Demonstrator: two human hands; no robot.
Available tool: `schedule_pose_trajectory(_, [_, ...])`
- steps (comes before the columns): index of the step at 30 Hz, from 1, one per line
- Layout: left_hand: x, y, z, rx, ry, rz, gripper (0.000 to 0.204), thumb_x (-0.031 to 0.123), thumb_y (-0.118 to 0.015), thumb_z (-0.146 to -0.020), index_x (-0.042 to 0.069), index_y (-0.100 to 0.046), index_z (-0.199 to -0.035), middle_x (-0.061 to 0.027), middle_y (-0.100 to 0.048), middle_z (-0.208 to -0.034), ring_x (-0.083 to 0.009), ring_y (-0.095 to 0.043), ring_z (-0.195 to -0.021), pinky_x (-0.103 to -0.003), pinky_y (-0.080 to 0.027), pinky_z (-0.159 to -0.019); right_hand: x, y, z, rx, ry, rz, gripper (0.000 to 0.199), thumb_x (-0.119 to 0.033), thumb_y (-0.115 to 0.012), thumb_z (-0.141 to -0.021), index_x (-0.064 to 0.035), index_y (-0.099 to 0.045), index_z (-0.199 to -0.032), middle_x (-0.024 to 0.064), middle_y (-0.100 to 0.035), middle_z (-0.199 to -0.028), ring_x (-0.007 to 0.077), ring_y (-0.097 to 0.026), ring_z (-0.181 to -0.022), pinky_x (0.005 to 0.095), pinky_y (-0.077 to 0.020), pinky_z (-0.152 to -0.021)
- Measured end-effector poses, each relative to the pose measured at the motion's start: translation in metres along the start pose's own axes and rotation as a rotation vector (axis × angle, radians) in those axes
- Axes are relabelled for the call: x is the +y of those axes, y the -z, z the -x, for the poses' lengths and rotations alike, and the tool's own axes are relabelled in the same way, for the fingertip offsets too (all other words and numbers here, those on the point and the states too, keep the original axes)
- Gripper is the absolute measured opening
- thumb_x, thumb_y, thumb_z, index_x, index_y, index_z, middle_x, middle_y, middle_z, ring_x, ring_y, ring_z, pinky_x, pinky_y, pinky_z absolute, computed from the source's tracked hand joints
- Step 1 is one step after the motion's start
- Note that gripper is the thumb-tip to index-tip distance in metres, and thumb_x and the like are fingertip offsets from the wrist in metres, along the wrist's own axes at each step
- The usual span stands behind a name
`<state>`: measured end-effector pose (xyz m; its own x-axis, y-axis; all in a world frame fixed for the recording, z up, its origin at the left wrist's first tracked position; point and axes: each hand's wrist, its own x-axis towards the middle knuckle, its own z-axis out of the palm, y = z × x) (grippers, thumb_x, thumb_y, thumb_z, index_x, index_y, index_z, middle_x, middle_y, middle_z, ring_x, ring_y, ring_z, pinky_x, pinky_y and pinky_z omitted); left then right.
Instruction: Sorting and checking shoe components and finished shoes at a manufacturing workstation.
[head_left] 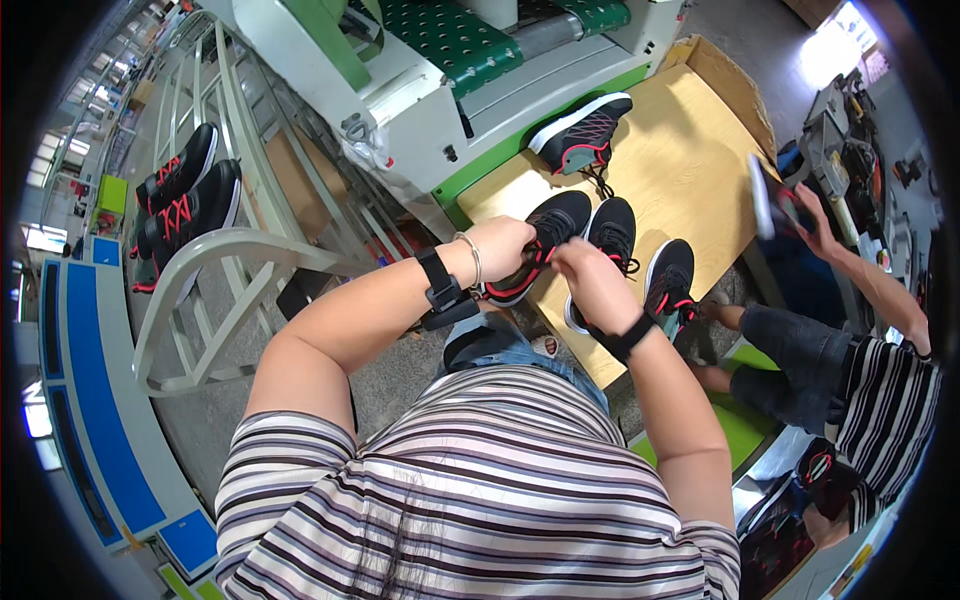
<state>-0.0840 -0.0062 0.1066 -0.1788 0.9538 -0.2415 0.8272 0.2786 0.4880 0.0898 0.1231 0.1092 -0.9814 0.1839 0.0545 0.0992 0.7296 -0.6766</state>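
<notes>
A black sneaker (562, 212) with red trim lies at the near left edge of the wooden board, its toe pointing away from me. My left hand (505, 248) is closed on the left side of this sneaker by its opening. Over its right side my right hand (597, 284) is closed with fingertips pinched together; what lies between them is too small to make out. A second black sneaker (612, 226) sits just right of it, partly behind my right hand. Further right stands another sneaker (671, 268). Beyond them a sneaker with grey and red sides (585, 136) rests on the board.
The wooden board (700, 150) adjoins a machine with a green perforated belt (450, 45). At left, a metal rack (215, 245) carries two black sneakers with red laces (183, 215). On the right, another person's hand (815, 225) holds a shoe (768, 200).
</notes>
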Motion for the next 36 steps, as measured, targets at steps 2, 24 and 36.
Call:
schedule_pose_trajectory(2, [-0.01, 0.001, -0.006, 0.186, -0.236, -0.279, 0.015, 0.011, -0.065, -0.085, 0.005, -0.069, -0.099, -0.012, -0.069, -0.088, -0.0307, -0.066, -0.083, -0.042, -0.052, -0.079, 0.008, -0.012, -0.021, 0.222, 0.065, -0.121, 0.011, 0.002, -0.056, -0.093, 0.0021, -0.064, -0.1, 0.0199, -0.059, -0.093, 0.0396, -0.06, -0.093, 0.0409, -0.0488, -0.081])
schedule_pose_trajectory(24, [-0.026, -0.041, -0.009, 0.557, -0.175, 0.389, 0.015, 0.005, -0.066, -0.09, -0.001, -0.062, -0.103, -0.014, -0.055, -0.102, -0.0288, -0.059, -0.093, -0.035, -0.05, -0.082, 0.047, -0.057, -0.034, 0.464, -0.266, -0.576, 0.026, -0.02, -0.08, -0.086, -0.0013, -0.071, -0.102, 0.0089, -0.064, -0.093, 0.0168, -0.063, -0.083, 0.0297, -0.0512, -0.076])
schedule_pose_trajectory(36, [-0.023, -0.033, 0.003, -0.063, 0.405, 1.562, 0.012, 0.018, -0.062, -0.101, 0.007, -0.065, -0.104, -0.0005, -0.057, -0.093, -0.0096, -0.053, -0.082, -0.026, -0.046, -0.072, 0.021, -0.047, -0.027, 0.387, -0.082, -0.222, 0.014, -0.008, -0.067, -0.089, -0.0006, -0.062, -0.1, 0.0166, -0.062, -0.094, 0.0343, -0.065, -0.086, 0.0391, -0.053, -0.074])
